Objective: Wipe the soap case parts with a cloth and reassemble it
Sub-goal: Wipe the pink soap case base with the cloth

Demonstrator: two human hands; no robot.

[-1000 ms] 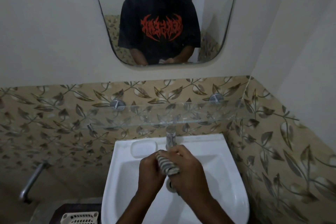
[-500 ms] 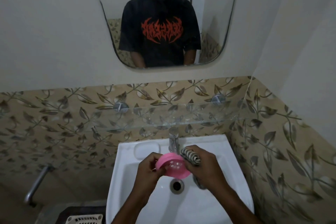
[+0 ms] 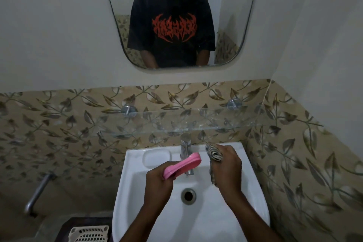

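Now, over the white ceramic washbasin (image 3: 196,226), both hands are up and loaded. The left hand (image 3: 157,180) sits at about ten o'clock from the round drain hole (image 3: 188,195), its fingers curled round the near end of the pink oval plastic soap case part (image 3: 183,165). That piece is tilted nearly edge-on to the head view, with its far end pointing towards one o'clock, just in front of the chrome tap (image 3: 184,147). Gripping it by one end looks deliberate, since it leaves most of the surface bare for wiping. The right hand (image 3: 227,167), at one o'clock from the drain, is fisted round a bunched striped cloth (image 3: 214,153). A wad stands proud at the top of the fist and a tail hangs below it, so there is a firm pad ready to rub with. Cloth and pink piece are near each other but not touching. Working over the bowl seems sensible, as any drips would fall into it. The case's other part cannot be seen in this view, so reassembly looks some way off. A moulded soap recess (image 3: 156,158) lies at eleven o'clock on the rim.
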